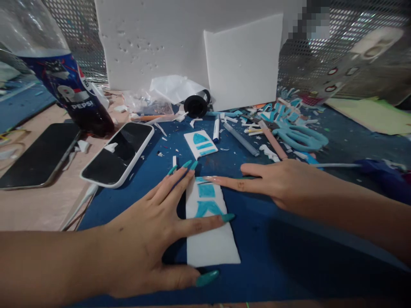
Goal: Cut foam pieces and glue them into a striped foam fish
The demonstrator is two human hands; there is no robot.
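Our bare left hand (141,235) lies nearest, at seven o'clock, palm down and spread wide: its thumb sits just beyond the near end of a white foam-like strip with turquoise shapes (212,248), the index finger lies across the strip, and the other fingers reach up beside its far left edge. We have that strip at the centre, running from six towards twelve o'clock on a dark blue work surface (263,265). Its far half carries solid turquoise shapes, so the colour there looks filled in, while its near part is plain white.

Our right hand (298,179) comes in from three o'clock, apart from the left, index finger stretched out to the strip's far end and the others folded. Something thin and dark shows beneath that finger; we cannot tell whether the hand grips it.

Beyond, at twelve o'clock, a small white piece with turquoise shapes (201,145) lies separate from the strip, its shapes also coloured. At ten o'clock we see a white-cased phone (118,156), and at two o'clock turquoise-handled scissors (322,141) near a heap of turquoise-and-white scraps (279,112). Farthest off, a big white foam board (144,34) stands upright.
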